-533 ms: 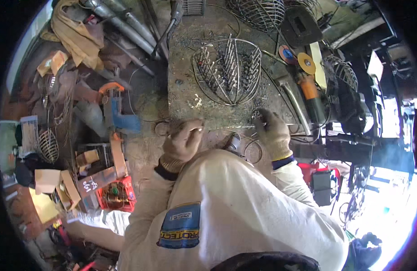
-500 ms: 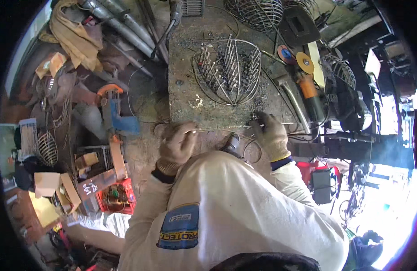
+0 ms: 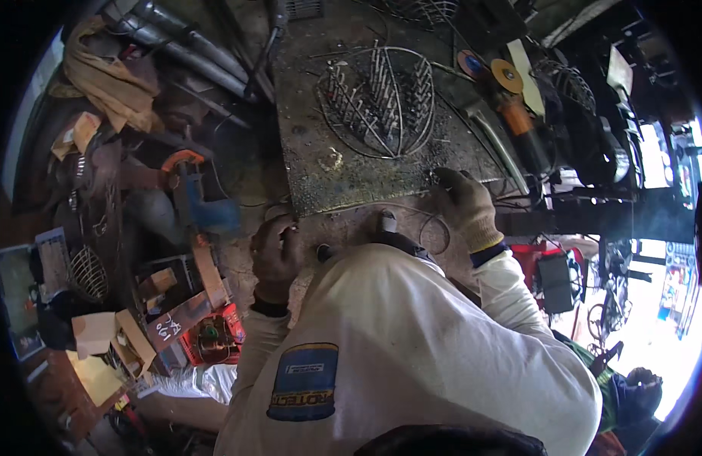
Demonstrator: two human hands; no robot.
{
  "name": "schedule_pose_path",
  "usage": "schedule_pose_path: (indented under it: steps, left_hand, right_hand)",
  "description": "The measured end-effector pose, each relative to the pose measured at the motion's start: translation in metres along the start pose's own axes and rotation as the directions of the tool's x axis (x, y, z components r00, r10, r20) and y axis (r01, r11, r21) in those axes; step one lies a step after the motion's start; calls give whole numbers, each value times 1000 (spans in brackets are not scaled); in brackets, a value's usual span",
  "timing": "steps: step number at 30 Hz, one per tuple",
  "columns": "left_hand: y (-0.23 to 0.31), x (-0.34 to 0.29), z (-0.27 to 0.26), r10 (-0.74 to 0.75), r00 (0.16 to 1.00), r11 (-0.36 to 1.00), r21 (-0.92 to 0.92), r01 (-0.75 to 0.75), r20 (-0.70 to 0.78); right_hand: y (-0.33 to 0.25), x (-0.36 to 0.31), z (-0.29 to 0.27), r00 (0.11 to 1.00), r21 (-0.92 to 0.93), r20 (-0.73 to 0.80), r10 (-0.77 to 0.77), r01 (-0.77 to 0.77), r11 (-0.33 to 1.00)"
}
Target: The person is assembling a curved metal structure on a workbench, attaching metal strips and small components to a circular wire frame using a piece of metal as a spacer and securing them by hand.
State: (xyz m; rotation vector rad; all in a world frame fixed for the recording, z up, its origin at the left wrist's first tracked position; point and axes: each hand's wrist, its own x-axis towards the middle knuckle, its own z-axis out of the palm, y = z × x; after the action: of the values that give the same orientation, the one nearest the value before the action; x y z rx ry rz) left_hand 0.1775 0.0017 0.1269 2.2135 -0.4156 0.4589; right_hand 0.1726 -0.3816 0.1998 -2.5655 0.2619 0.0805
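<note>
The left hand [image 3: 276,254] had drawn back off the table [image 3: 320,163] to its near edge, fingers clenched on something unclear. The right hand [image 3: 465,207] gripped thin wire [image 3: 412,213] there.

The left hand [image 3: 277,254] has drawn back off the steel plate [image 3: 328,182] toward the body.

Wire loop and wire basket frame on the steel desk

A thin wire loop [image 3: 412,220] curves along the desk's near edge; the round, ribbed basket frame [image 3: 377,102] lies flat, farther back.
</note>
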Motion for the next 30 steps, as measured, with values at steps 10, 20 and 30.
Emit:
schedule_pose_path:
  steps: [10, 20, 30]
  left_hand:
    - [65, 116, 11, -2, 999, 966, 259, 11, -34]
    - [-10, 362, 90, -132, 873, 872, 474, -124, 470]
    - [-4, 405, 159, -214, 517, 729, 488, -480, 829]
  right_hand:
    - [27, 58, -6, 936, 273, -108, -336, 353, 895]
    - [44, 86, -9, 840, 438, -9, -542, 490, 754]
    - [57, 95, -18, 864, 686, 28, -502, 349, 639]
